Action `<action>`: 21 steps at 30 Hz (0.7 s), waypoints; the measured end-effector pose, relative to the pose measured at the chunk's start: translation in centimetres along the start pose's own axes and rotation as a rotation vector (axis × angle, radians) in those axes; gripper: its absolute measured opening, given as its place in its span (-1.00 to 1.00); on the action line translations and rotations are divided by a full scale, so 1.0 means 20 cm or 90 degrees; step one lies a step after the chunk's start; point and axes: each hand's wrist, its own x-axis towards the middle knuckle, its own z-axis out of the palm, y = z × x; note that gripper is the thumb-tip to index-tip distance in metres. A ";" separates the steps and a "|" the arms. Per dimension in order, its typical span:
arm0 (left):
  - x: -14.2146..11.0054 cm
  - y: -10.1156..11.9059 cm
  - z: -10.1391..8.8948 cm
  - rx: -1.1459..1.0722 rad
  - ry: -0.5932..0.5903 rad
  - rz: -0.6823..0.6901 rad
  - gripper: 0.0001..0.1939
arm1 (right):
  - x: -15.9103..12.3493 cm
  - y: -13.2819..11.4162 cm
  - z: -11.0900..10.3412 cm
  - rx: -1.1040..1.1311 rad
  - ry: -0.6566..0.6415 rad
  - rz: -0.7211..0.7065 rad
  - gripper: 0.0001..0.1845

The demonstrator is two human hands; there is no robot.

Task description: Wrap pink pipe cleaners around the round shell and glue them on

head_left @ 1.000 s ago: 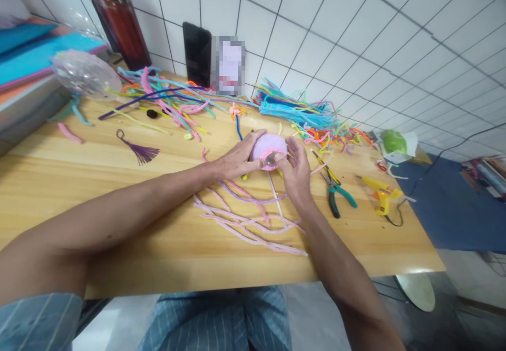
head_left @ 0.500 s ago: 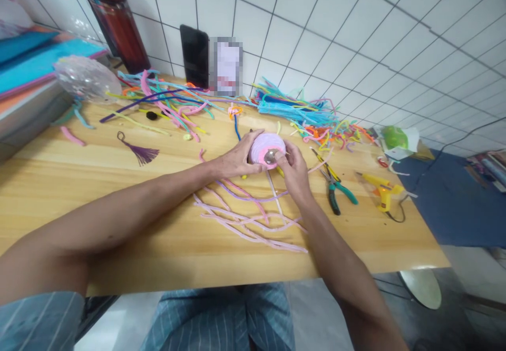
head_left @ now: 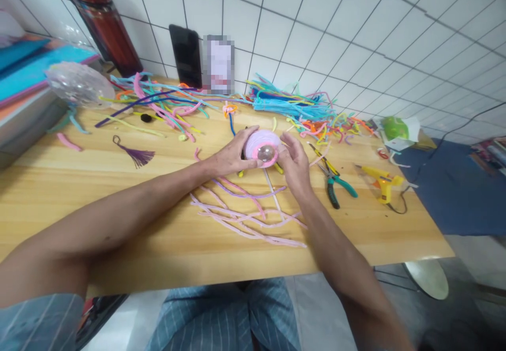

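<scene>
Lilac-wrapped ball [head_left: 253,141] with a pink ring [head_left: 255,153] and clear dome [head_left: 265,153] is left of the pliers [head_left: 331,178] (lifted or resting, can't tell). Left hand [head_left: 231,157] holds it, fingers round the far side, thumb along the near edge; right hand [head_left: 295,165] has its thumb at the rim facing the pliers, other fingers loosely curved, can't tell if they grip. Likely step: seating the dome. Best keep the left hold steady but light so the wrapping doesn't squash, press the ring evenly all round, fingertips off the clear face (smudges). Versus half a second ago: right thumb is off the dome, leaving it fully exposed; left hold looks the same.
</scene>
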 end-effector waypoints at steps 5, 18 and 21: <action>-0.01 -0.02 0.01 0.039 -0.003 0.028 0.13 | 0.00 0.04 0.00 0.013 -0.022 -0.008 -0.35; -0.01 0.02 0.01 -0.045 -0.019 -0.022 0.04 | 0.01 0.13 0.03 0.178 0.046 0.165 -0.23; -0.01 0.03 0.02 -0.096 -0.026 -0.055 0.05 | -0.02 0.14 0.08 0.188 0.027 0.160 -0.29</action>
